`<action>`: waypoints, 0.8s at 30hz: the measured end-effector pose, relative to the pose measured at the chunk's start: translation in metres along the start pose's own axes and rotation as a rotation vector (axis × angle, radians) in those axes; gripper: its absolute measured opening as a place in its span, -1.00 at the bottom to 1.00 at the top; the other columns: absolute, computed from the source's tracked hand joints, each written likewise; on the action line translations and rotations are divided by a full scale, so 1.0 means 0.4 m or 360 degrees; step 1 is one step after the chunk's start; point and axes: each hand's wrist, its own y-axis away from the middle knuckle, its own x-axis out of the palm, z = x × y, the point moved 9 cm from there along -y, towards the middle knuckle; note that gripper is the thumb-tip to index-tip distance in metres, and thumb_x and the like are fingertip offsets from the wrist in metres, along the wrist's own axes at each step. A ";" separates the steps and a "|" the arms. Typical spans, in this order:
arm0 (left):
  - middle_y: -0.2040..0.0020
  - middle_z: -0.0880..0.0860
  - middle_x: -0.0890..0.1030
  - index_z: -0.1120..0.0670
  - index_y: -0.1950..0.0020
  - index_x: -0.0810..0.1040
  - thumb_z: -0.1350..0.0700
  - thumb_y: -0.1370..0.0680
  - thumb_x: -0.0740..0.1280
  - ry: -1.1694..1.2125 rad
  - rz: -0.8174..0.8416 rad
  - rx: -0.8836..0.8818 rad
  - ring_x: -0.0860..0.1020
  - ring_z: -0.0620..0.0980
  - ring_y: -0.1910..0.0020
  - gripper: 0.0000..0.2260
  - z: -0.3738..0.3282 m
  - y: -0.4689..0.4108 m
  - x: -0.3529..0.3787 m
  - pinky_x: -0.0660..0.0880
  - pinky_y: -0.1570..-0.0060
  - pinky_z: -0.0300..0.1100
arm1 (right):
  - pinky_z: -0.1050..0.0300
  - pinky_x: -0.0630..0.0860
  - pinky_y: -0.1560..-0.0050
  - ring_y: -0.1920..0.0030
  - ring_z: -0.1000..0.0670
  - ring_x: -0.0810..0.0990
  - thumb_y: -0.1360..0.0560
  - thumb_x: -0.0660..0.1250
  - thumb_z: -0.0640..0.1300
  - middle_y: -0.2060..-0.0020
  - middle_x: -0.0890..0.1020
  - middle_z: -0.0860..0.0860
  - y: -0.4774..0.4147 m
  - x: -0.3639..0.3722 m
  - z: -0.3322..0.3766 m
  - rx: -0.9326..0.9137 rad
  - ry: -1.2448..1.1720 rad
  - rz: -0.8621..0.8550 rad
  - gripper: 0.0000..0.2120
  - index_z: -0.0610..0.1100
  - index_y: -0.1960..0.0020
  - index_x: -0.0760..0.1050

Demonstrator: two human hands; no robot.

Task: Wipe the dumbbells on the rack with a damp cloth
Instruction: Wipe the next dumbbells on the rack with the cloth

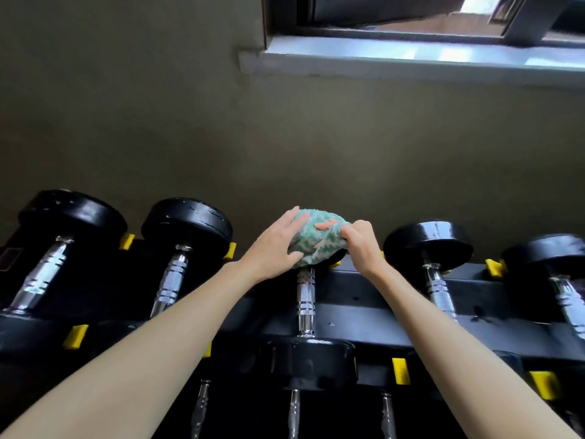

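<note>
The black metal rack [380,299] cradles a row of black-headed, chrome-handled dumbbells [186,223]. A green-and-white patterned terry cloth [316,245] covers the middle dumbbell [305,299] at its far head, at 12 o'clock. The left hand [275,245] presses the cloth with straight fingers from 9 o'clock. The right hand [359,242] pinches its 3 o'clock edge.

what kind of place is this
Probably a gym or home weight room: black dumbbells with chrome handles lie in a row on a black rack with yellow stops, and the left hand and right hand hold a green cloth over one.
</note>
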 end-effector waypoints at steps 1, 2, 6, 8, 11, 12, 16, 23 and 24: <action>-0.55 0.03 0.05 0.05 -0.53 0.07 0.22 -0.53 0.28 -0.0172 0.0084 0.0037 0.04 -0.03 -0.52 -0.37 -0.010 -0.009 0.018 0.05 -0.39 -0.27 | 0.18 0.47 0.18 0.18 0.06 0.57 -0.23 0.14 -0.11 0.20 0.69 -0.23 0.001 -0.006 -0.010 0.0064 -0.0056 -0.0036 -0.65 -0.18 0.25 0.68; -0.55 0.01 0.02 0.05 -0.54 0.02 0.20 -0.57 0.25 -0.0348 0.0072 0.0039 0.02 -0.04 -0.52 -0.39 -0.013 -0.023 0.021 0.00 -0.39 -0.28 | 0.15 0.49 0.20 0.23 0.02 0.56 -0.22 0.14 -0.13 0.26 0.69 -0.19 -0.001 -0.012 -0.028 0.0125 -0.0127 -0.0068 -0.66 -0.21 0.29 0.67; -0.38 0.15 0.40 0.22 -0.43 0.30 0.08 -0.41 0.47 -0.1074 -0.0129 0.0290 0.37 0.00 -0.37 -0.34 -0.075 -0.062 0.023 0.18 -0.40 -0.22 | 0.20 0.37 0.37 0.37 0.00 0.42 -0.20 0.15 -0.16 0.44 0.52 -0.07 0.007 -0.045 -0.059 0.0213 -0.0365 -0.0252 -0.71 -0.41 0.41 0.45; -0.03 0.13 0.64 0.25 -0.13 0.59 0.09 -0.07 0.64 -0.1326 -0.0191 0.0386 0.62 0.02 -0.04 -0.33 -0.085 -0.076 0.048 0.50 -0.14 -0.17 | 0.20 0.50 0.29 0.30 0.02 0.55 -0.36 0.09 -0.22 0.36 0.66 -0.05 0.016 -0.051 -0.073 0.0230 -0.0467 -0.0247 -0.65 -0.39 0.37 0.57; 0.05 0.09 0.68 0.20 -0.02 0.67 0.13 -0.17 0.49 -0.1464 -0.0278 0.0452 0.65 0.00 0.03 -0.57 -0.119 -0.074 0.069 0.56 -0.06 -0.18 | 0.20 0.29 0.40 0.40 0.03 0.41 -0.45 0.04 -0.29 0.51 0.56 0.06 0.023 -0.081 -0.108 0.0276 -0.0569 -0.0399 -0.62 -0.14 0.51 0.37; 0.04 0.10 0.68 0.18 -0.02 0.67 0.12 -0.28 0.36 -0.1499 -0.0342 0.0481 0.65 0.00 0.01 -0.65 -0.138 -0.066 0.068 0.55 -0.08 -0.18 | 0.16 0.18 0.40 0.42 0.03 0.31 -0.43 0.07 -0.28 0.56 0.45 0.06 0.023 -0.091 -0.125 0.0319 -0.0605 -0.0474 -0.69 -0.11 0.48 0.27; -0.01 0.17 0.67 0.22 -0.03 0.66 0.26 -0.40 0.03 -0.1473 -0.0222 0.0550 0.64 0.08 -0.02 -0.56 -0.166 -0.066 0.114 0.54 -0.12 -0.11 | 0.22 0.23 0.44 0.45 0.02 0.29 -0.44 0.11 -0.22 0.55 0.36 0.03 0.060 -0.112 -0.194 0.0525 -0.0938 -0.0712 -0.72 -0.08 0.44 0.26; 0.06 0.16 0.68 0.22 0.06 0.69 0.28 -0.36 0.02 -0.1609 -0.0028 0.0692 0.66 0.08 0.05 -0.56 -0.184 -0.060 0.155 0.57 -0.04 -0.12 | 0.08 0.43 0.23 0.33 -0.07 0.48 -0.53 0.03 -0.22 0.37 0.52 -0.10 0.104 -0.091 -0.229 0.0658 -0.1342 -0.0732 -0.73 -0.17 0.27 0.41; 0.08 0.15 0.69 0.21 0.08 0.69 0.27 -0.35 0.02 -0.1620 -0.0017 0.0716 0.67 0.06 0.07 -0.56 -0.190 -0.054 0.160 0.57 -0.05 -0.14 | 0.07 0.43 0.22 0.31 -0.08 0.49 -0.54 0.01 -0.22 0.34 0.51 -0.12 0.111 -0.090 -0.234 0.0684 -0.1368 -0.0743 -0.72 -0.18 0.26 0.41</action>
